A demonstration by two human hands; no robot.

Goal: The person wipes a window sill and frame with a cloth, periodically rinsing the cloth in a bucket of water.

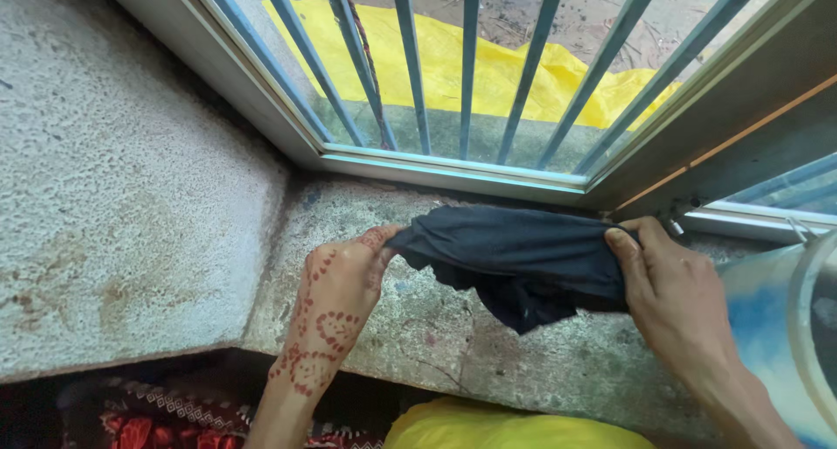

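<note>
Left hand [336,283], patterned with reddish-brown henna, pinches one end of a dark cloth [514,257] between thumb and fingers. Right hand [676,296] is clamped on the other end, fingers curled over the bunched fabric. We note the cloth stretched between the two, its middle sagging in a loose fold against the sill [418,327].

Sill: a stone or concrete ledge, grey, speckled, rough, with faint stains and a thin crack near its front edge. It meets a coarse plastered wall [131,196] on the left, pitted and blotched with brownish marks.

Behind the sill we see a pale metal window frame [453,174] with slim blue-grey bars [471,65], straight and evenly spaced. Beyond the bars, a crumpled yellow sheet [488,74] lies on bare ground.

Cloth: soft, thin, black or very dark navy, wrinkled.

Below the ledge: a red patterned textile [131,414] at lower left, and a smooth yellow rounded thing [506,427] at the bottom edge. At far right, a pale blue curved object [776,327], glossy; we cannot tell what it is.
</note>
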